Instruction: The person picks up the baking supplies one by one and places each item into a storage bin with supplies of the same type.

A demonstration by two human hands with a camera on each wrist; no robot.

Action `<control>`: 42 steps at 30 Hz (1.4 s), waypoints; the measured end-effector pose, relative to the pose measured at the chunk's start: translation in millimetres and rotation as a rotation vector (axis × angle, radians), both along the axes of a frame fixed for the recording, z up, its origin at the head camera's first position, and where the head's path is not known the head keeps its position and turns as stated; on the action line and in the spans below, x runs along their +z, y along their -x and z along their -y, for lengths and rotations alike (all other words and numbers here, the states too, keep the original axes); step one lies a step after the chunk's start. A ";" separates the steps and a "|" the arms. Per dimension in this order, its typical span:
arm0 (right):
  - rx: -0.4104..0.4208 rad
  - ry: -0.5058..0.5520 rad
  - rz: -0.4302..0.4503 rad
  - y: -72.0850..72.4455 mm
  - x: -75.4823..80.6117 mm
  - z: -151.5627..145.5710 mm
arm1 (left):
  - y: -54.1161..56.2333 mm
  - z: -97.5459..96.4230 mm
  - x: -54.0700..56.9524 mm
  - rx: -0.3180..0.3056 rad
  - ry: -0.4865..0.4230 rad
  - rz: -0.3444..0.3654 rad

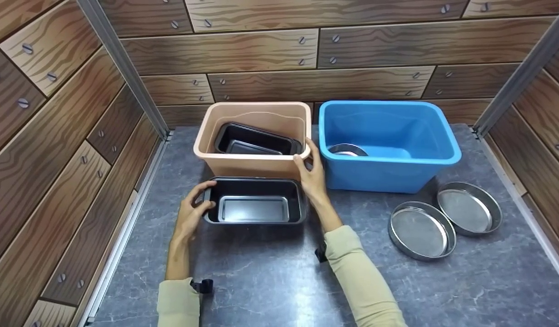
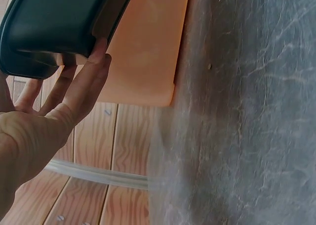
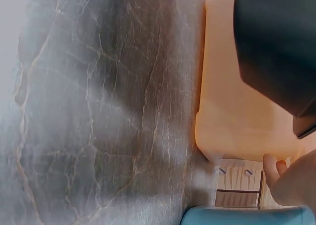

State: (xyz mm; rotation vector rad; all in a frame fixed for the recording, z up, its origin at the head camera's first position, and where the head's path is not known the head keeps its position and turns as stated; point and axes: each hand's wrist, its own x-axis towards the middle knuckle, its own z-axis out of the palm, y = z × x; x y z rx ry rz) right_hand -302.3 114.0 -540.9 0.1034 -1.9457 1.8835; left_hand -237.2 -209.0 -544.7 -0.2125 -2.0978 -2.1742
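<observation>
A black loaf pan [image 1: 254, 209] is held up off the table, in front of the peach bin [image 1: 256, 167]. My left hand [image 1: 190, 213] pinches the pan's left end, thumb over the rim and fingers around the outside; the left wrist view shows the fingers under the dark pan [image 2: 54, 22]. At the bin's front right corner my right hand [image 1: 313, 177] grips the rim, thumb on the front and fingers along the side. Inside that bin a second black loaf pan [image 1: 256, 138] lies tilted.
A blue bin [image 1: 374, 177] stands right of the peach one, with a round metal pan [image 1: 347, 149] partly visible inside. Two more round pans lie on the table at right, a nearer one [image 1: 422, 231] and a farther one [image 1: 470, 209]. Wood-patterned walls [image 1: 261, 50] enclose the table [image 1: 261, 281].
</observation>
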 end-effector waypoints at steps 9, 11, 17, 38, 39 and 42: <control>0.015 -0.014 0.002 -21.9 28.5 -0.7 | -1.3 3.4 4.3 0.000 -0.040 -0.014; 0.018 -0.014 0.001 -22.0 30.1 -1.2 | -0.3 4.7 6.2 0.008 -0.047 -0.019; 0.018 -0.005 -0.007 -20.0 29.4 -1.9 | 0.4 8.0 11.7 0.034 -0.088 -0.037; 0.032 0.014 -0.027 -18.7 24.8 0.1 | 6.3 17.0 32.5 0.153 -0.238 -0.081; 0.032 0.013 -0.030 -18.9 24.7 0.2 | 6.7 17.5 34.3 0.165 -0.232 -0.078; 0.028 0.006 -0.034 -19.4 24.9 0.4 | 8.8 18.7 40.3 0.190 -0.226 -0.078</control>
